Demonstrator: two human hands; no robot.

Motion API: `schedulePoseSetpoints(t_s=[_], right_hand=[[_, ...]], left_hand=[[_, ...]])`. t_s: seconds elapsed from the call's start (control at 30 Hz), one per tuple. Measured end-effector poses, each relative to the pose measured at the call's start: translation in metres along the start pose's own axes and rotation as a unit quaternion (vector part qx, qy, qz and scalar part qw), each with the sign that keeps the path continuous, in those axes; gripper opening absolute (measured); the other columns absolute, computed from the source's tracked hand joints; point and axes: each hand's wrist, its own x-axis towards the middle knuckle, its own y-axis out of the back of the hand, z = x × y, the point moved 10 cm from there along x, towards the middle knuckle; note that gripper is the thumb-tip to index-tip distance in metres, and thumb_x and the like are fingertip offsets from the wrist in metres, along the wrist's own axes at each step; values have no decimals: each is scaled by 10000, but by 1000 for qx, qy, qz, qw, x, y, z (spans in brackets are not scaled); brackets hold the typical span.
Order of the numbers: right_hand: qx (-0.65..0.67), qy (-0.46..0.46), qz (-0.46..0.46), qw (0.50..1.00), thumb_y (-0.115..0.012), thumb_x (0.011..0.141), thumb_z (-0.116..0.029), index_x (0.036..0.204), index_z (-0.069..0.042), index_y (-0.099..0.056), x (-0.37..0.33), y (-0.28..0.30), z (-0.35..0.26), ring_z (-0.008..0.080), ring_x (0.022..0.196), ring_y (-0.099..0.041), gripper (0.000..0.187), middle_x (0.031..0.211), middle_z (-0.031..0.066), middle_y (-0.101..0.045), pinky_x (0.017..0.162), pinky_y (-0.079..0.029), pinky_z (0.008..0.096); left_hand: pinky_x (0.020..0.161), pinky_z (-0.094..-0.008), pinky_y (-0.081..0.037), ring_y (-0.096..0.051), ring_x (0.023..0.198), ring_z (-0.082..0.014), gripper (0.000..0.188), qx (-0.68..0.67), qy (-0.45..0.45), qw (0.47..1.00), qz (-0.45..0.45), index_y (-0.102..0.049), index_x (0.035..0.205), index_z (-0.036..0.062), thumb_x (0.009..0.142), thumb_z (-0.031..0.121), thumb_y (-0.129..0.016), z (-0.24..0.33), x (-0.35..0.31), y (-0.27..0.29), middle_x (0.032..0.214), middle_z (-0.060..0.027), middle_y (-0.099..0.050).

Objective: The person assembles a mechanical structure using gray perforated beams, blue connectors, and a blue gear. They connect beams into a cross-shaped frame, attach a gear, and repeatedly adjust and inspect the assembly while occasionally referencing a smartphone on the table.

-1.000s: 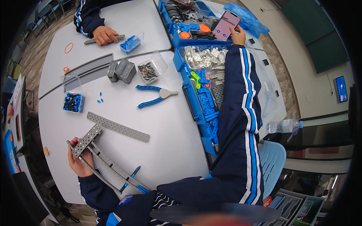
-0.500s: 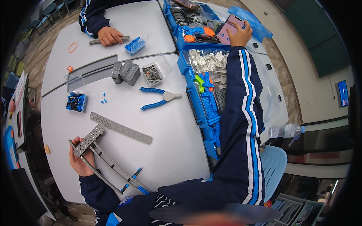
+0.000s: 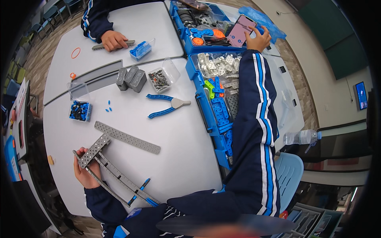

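My left hand (image 3: 86,174) is closed on one end of a frame of grey perforated plastic construction beams (image 3: 95,150). Blue and black connector pins (image 3: 139,190) stick out near the frame's lower end, close to my body. Just beyond it a loose long grey perforated plate (image 3: 129,137) lies on the table. With my right arm stretched far forward, my right hand (image 3: 260,39) has its fingers spread at the screen of a smartphone (image 3: 240,31). The phone leans upright at the edge of the open blue parts case.
Blue parts cases (image 3: 214,131) line the right side. Pliers with blue handles (image 3: 168,104), a box of blue pins (image 3: 80,110), a box of grey pins (image 3: 159,79) and grey blocks (image 3: 133,79) stand mid-table. Across sits another person's hand (image 3: 114,41) on a grey beam.
My right hand has shifted slightly right, its fingertips now over the phone's screen, where the picture looks different. The frame in my left hand has barely moved.
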Motion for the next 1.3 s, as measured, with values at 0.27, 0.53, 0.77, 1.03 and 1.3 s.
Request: schedulePoseSetpoints(t_s=[0.27,0.53,0.77,1.03,1.3], right_hand=[[5,11,19,1000,-868,669,-301,936,-306,-784,0,1,2,307,1260,-418,280,1322,34,-530,1048,-343,485],[-4,22,16,1000,-873,662,-320,934,-321,-783,1,4,-3,302,1255,-426,287,1339,27,-526,1037,-355,487],[-5,134,78,988,-867,606,-384,939,-384,-783,9,-27,30,260,1156,-555,344,1167,22,-649,982,-395,487],[-82,161,56,982,-808,583,-685,994,-483,-752,41,-101,98,238,1100,-627,461,1151,79,-684,891,-450,474],[57,73,117,989,-853,548,-635,896,-442,-785,22,-63,73,265,1079,-547,404,1147,-18,-656,911,-444,422]], left_hand=[[1050,-415,-448,-567,1111,-261,267,-12,-4,1000,-3,-600,1112,-32,1042,173,-444,1,0,-1,1136,-140,-587],[1051,-418,-442,-556,1118,-261,283,-4,-4,1000,-10,-607,1113,-33,1041,182,-437,1,-1,-2,1137,-143,-584],[1076,-448,-431,-585,1153,-297,355,2,7,998,-69,-602,1171,-61,1040,207,-409,-1,1,-11,1203,-187,-619],[1063,-421,-416,-552,1179,-273,300,-17,18,999,-39,-579,1158,-26,1027,213,-454,-5,0,-10,1186,-148,-604],[1057,-434,-418,-567,1171,-266,325,16,-16,1000,20,-592,1159,-9,1030,257,-456,-6,2,-3,1188,-136,-615]])
